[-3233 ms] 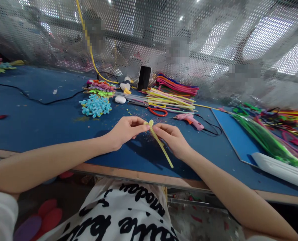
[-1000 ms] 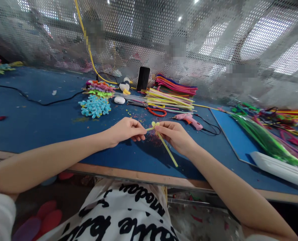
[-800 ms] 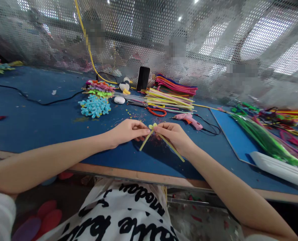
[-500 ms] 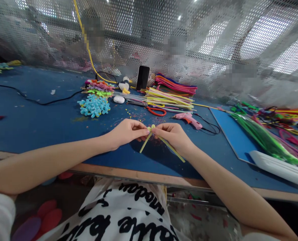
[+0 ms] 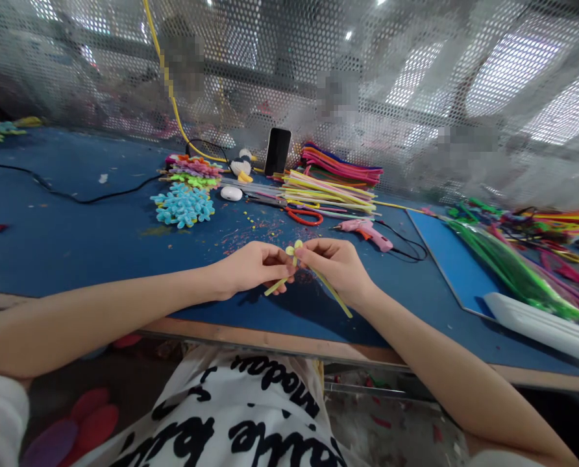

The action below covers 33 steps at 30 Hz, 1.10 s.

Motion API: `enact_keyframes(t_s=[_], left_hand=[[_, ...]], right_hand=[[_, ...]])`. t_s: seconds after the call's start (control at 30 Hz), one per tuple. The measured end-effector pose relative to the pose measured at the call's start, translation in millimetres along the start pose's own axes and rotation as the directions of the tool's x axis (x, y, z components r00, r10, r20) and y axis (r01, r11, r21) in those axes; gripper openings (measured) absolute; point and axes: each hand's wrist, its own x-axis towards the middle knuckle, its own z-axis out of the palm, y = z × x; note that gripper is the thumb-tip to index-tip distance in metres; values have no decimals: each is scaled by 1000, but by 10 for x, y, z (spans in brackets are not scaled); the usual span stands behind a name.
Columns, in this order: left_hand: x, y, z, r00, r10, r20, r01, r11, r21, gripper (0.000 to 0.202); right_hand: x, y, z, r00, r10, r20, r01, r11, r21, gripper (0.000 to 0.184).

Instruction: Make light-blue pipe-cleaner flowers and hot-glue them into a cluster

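A yellow pipe cleaner [image 5: 335, 297], bent into small loops at its top with two loose ends hanging down, is pinched between both hands above the near part of the table. My left hand [image 5: 260, 267] grips the shorter end just below the loops, fingers curled. Thumb and forefinger of my right hand [image 5: 335, 264] close on it right beside the loops, and the longer end slants down under that palm. Past my hands lie red-handled scissors [image 5: 304, 215], a pink glue gun [image 5: 367, 233] and a pile of blue fuzzy flowers [image 5: 184, 205].
Yellow pipe cleaners [image 5: 328, 193] lie in a bundle before a propped phone [image 5: 277, 150]. A white earbud case [image 5: 231, 193] and a toy bird [image 5: 243, 165] stand nearby. Bagged green pipe cleaners [image 5: 518, 269] lie at right. A perforated metal screen [image 5: 280, 78] backs the blue table [image 5: 75, 233].
My left hand has shifted slightly down and toward me, from the loops to the shorter end, which now points more sideways. The right hand stays nearly in place.
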Motion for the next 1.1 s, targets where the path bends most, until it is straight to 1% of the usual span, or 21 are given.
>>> enact_keyframes(t_s=[0.13,0.23,0.33,0.4,0.47,0.53,0.7,0.8,0.9,1.0,1.1], left_hand=[[11,-28,-1,1000,25,-3,-25,1000,11,20],[26,-55,-17,999,29,20,-30,999,35,25],[26,-62,-23,999,32,39,-33,999,39,31],[15,-50,-22,999,24,34,-25,999,28,29],[5,-35,-23,1000,0,23,0,1000,6,27],[3,-29,-28,999,-20,35,21,1000,-12,27],[29,-65,-32,995,4,98,7,994,-111,32],[30,-74,-21,993,-6,122,19,994,-106,35],[20,-51,-22,997,7,72,-3,998,-56,37],[14,-17,-41,996,87,-21,-87,996,-27,38],[16,-4,-62,985,142,-95,-143,990,-11,31]], right_hand=[[12,2,-18,1000,-14,-15,13,999,-37,31],[20,-5,-27,1000,-10,-27,10,999,-35,32],[20,-11,-27,1000,-7,-14,7,1000,-6,33],[21,-12,-25,1000,-8,-16,8,1000,5,35],[21,-14,-20,999,-6,-41,7,1000,3,38],[19,-20,-11,998,-10,-67,10,1000,10,41],[-3,-48,27,997,30,-76,-20,992,124,40],[-6,-49,31,997,54,-54,-45,986,161,38],[3,-34,10,997,72,-30,-67,989,131,37],[5,-15,-15,997,75,-30,-73,996,53,36],[-3,0,-18,999,52,4,-52,998,-29,37]])
